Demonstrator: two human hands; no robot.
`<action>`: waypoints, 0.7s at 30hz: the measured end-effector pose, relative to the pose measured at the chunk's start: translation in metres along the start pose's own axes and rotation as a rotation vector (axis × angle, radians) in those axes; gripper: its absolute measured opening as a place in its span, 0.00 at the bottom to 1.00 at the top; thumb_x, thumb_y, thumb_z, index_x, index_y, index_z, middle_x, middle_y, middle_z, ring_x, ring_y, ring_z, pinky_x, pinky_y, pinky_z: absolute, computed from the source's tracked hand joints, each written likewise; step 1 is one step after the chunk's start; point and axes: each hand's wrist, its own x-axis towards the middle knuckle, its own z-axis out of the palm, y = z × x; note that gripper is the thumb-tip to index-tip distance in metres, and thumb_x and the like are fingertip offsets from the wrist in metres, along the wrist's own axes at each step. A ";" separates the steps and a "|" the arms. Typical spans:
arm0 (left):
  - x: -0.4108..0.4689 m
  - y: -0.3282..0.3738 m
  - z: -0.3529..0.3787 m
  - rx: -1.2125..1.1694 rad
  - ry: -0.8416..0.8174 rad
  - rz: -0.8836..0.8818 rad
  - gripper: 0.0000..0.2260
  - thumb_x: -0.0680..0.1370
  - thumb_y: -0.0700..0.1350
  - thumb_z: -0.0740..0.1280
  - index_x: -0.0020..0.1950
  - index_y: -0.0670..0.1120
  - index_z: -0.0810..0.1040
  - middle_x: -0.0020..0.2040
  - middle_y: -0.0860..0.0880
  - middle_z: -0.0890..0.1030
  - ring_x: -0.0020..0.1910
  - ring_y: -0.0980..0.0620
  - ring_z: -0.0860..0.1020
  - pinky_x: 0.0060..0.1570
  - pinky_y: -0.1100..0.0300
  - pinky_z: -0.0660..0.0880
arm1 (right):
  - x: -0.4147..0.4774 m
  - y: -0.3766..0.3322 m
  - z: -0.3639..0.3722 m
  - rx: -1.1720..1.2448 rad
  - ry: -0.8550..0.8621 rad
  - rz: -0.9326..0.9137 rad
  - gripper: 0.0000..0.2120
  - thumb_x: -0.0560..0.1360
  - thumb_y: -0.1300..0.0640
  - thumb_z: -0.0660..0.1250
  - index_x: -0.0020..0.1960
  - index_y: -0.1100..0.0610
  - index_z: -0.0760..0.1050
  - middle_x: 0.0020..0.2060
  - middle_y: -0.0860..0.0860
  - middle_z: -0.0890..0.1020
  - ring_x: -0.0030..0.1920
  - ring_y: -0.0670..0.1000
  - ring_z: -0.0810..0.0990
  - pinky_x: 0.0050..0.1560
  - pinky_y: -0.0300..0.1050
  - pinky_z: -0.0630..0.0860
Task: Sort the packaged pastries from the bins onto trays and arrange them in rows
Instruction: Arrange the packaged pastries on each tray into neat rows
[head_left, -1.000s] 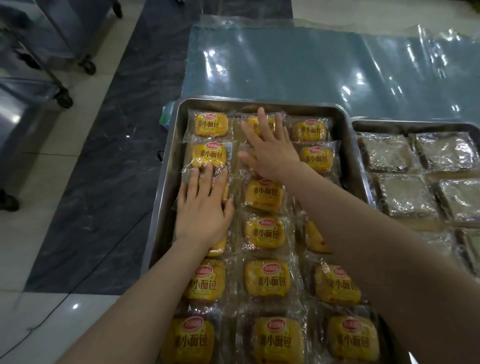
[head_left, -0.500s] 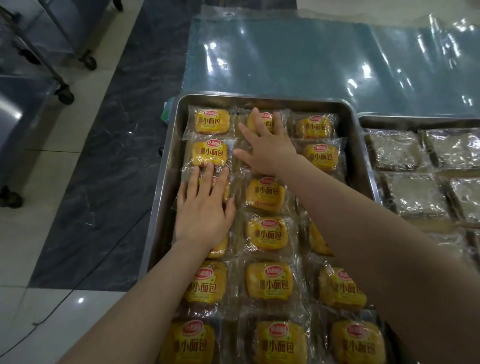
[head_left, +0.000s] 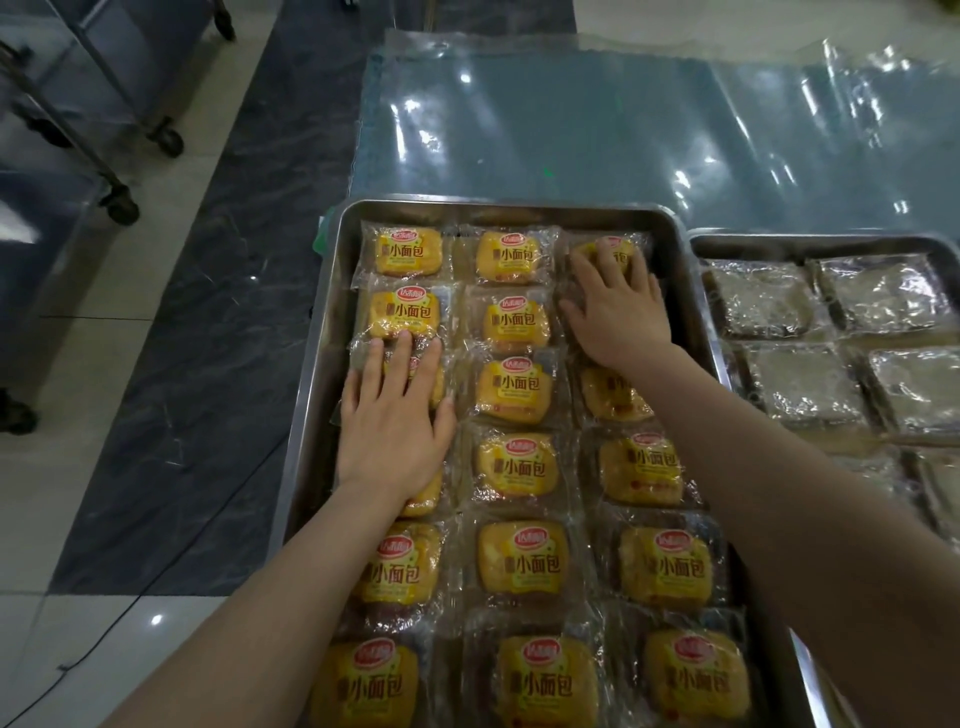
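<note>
Row-straightening: both hands flat on pastries (head_left: 511, 389) in the tray (head_left: 306, 395).
The left hand (head_left: 392, 431) presses a pack by the tray's left wall, fingers straight, slightly spread; the right hand (head_left: 618, 306) covers the pack in its far right corner, pinching nothing. Pastries lie three across, labels upright toward the person, print running across the tray's short side (packs look near square). Next, probably: light sideways nudges to square crooked packs.

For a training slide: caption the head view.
Left hand and right hand press flat on yellow packaged pastries filling a steel tray in rows.
</note>
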 end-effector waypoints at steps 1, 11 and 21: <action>0.000 0.000 0.000 0.001 -0.002 0.000 0.26 0.79 0.58 0.46 0.77 0.56 0.47 0.78 0.49 0.50 0.76 0.48 0.44 0.73 0.45 0.46 | 0.001 0.001 0.002 -0.013 -0.003 -0.009 0.29 0.79 0.39 0.49 0.77 0.44 0.45 0.78 0.49 0.45 0.76 0.62 0.40 0.72 0.61 0.43; 0.000 0.000 -0.001 0.010 0.010 0.009 0.26 0.79 0.59 0.46 0.77 0.55 0.49 0.78 0.48 0.52 0.76 0.47 0.46 0.72 0.45 0.48 | -0.003 0.002 -0.007 0.038 0.014 0.014 0.31 0.79 0.38 0.50 0.77 0.45 0.44 0.78 0.51 0.42 0.75 0.62 0.39 0.72 0.63 0.42; 0.000 -0.001 0.000 0.005 0.011 0.007 0.26 0.79 0.58 0.46 0.77 0.55 0.49 0.78 0.48 0.52 0.76 0.47 0.45 0.72 0.45 0.47 | -0.046 0.009 0.002 0.069 -0.011 0.006 0.33 0.78 0.40 0.58 0.77 0.43 0.46 0.78 0.51 0.44 0.76 0.59 0.39 0.73 0.61 0.43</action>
